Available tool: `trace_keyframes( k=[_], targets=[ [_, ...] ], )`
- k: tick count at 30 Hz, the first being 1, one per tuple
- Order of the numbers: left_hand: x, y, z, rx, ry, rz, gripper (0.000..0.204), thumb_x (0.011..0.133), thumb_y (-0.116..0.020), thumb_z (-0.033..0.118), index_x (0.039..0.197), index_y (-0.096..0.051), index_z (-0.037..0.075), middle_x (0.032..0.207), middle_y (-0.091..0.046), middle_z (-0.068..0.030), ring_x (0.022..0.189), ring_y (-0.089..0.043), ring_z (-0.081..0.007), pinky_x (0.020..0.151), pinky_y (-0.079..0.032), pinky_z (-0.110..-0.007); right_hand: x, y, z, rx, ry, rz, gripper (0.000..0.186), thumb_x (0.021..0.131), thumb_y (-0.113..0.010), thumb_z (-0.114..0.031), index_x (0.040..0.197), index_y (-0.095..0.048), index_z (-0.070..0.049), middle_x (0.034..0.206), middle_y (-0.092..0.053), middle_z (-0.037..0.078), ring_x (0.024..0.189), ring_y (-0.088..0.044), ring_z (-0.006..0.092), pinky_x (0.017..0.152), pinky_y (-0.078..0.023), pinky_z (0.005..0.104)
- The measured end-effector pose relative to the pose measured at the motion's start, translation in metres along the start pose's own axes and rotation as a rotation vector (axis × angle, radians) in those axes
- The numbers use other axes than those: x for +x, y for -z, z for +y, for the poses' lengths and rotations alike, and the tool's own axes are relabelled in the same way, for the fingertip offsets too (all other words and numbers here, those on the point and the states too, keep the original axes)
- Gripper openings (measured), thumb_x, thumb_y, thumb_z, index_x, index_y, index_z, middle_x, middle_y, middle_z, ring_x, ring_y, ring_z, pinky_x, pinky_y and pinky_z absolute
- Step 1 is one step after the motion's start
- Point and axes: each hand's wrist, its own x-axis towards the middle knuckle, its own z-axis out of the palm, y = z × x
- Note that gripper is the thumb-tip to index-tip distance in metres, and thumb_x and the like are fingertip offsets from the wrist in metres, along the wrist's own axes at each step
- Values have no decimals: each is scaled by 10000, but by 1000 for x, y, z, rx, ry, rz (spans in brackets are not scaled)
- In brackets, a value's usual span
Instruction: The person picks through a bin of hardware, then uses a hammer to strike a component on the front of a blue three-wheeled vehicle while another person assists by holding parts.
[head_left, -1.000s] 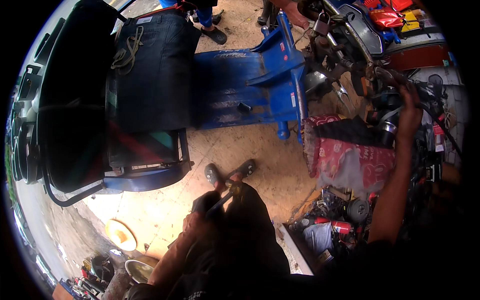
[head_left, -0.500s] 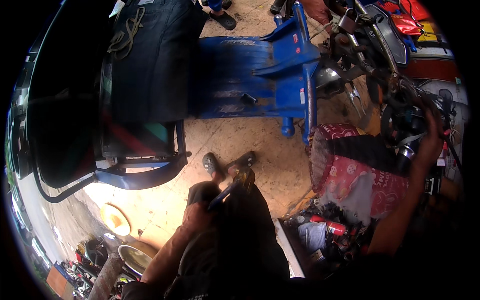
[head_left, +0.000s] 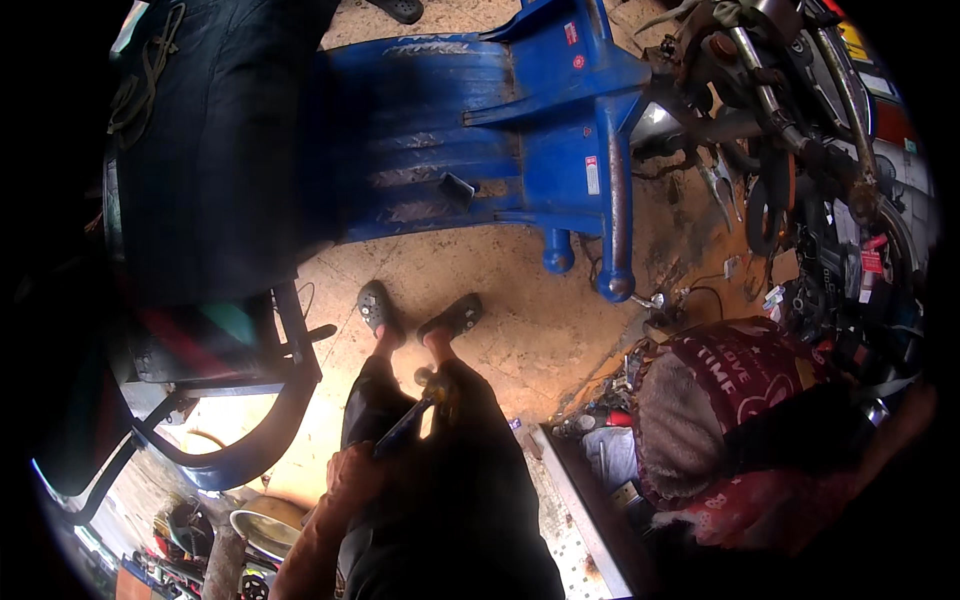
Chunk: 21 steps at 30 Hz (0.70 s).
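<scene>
My left hand [head_left: 352, 472] is closed around a dark-handled hand tool [head_left: 412, 422] held at waist height; its metal tip points toward my feet. I am standing in dark sandals [head_left: 452, 318] on a sandy concrete floor [head_left: 520, 300]. My right forearm [head_left: 893, 440] runs up the dark right rim toward a stripped motorcycle [head_left: 800, 150], and the hand itself is lost among the dark parts. Just below my right arm is a maroon printed garment [head_left: 745, 375] over a fuzzy grey-brown shape [head_left: 680, 425].
A blue vehicle frame [head_left: 560, 130] lies ahead of my feet, with a dark covered body [head_left: 210, 150] and tubular bumper [head_left: 250, 450] to the left. A metal plate [head_left: 585, 520], loose parts and cans [head_left: 600, 420] lie at right; a metal bowl [head_left: 262, 530] sits lower left.
The view has tipped downward, so my feet and legs sit nearer the centre. My right arm has slid out to the right rim. The tool stays in my left hand.
</scene>
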Motion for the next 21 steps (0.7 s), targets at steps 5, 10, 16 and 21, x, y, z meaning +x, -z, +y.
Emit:
trace_keyframes(
  k=[5,10,16,21],
  targets=[
    [-11,9,-13,92,74,-74,323,795,-599,361,818,-666,45,859,-654,-215,850,-629,-395,741,-498,-462,5,19,32,36,224,-253,473,920,-429,-266,1219,-462,98,1104,-582,257,1040,-553,312,939,-435,397],
    [-20,8,-13,131,-42,45,303,729,-698,349,804,-661,58,776,-656,-181,771,-648,-337,687,-498,-430,19,41,63,-103,236,-94,416,926,-408,-211,1234,-513,48,1209,-571,165,1155,-513,234,1026,-350,345],
    [-67,62,55,-58,-171,37,297,771,-685,308,918,-679,49,803,-669,-179,784,-664,-306,685,-509,-398,18,45,43,-8,215,-204,373,930,-415,-199,1198,-567,12,1161,-615,124,1122,-540,198,1014,-347,311],
    [-122,125,59,166,-306,402,220,776,-680,249,871,-668,51,843,-646,-166,773,-642,-342,681,-512,-425,15,19,64,109,198,-184,384,941,-420,-184,1223,-537,49,1200,-578,151,1121,-539,209,1000,-378,318]
  ],
)
